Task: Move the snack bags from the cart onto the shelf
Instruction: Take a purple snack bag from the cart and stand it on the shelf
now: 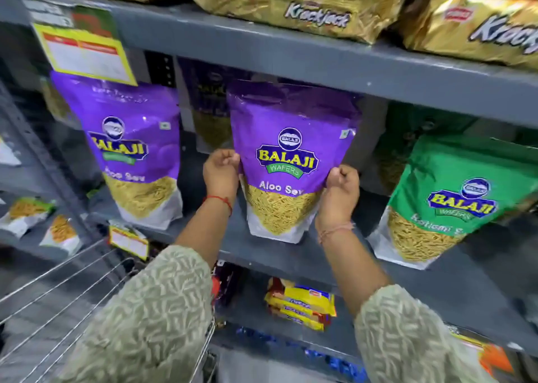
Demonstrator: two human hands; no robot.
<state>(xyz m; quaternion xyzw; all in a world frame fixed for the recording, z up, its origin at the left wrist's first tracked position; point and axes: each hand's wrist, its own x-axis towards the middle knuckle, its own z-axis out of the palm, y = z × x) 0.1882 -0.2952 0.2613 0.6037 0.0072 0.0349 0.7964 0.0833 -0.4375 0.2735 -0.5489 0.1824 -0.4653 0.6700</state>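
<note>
A purple Balaji Aloo Sev bag (286, 155) stands upright on the grey middle shelf (294, 262). My left hand (220, 170) grips its left edge and my right hand (341, 187) grips its right edge. A second purple Aloo Sev bag (132, 147) stands to its left, and another one (209, 103) stands in shadow behind the gap between them. The wire cart (70, 289) is at the lower left, partly covered by my left sleeve; its contents are hidden.
A green Balaji bag (448, 202) stands on the same shelf at the right. Gold Krackjack packs (305, 7) lie on the shelf above. Yellow biscuit packs (300, 302) sit on the shelf below. Small snack packets (26, 213) lie on a shelf unit at the far left.
</note>
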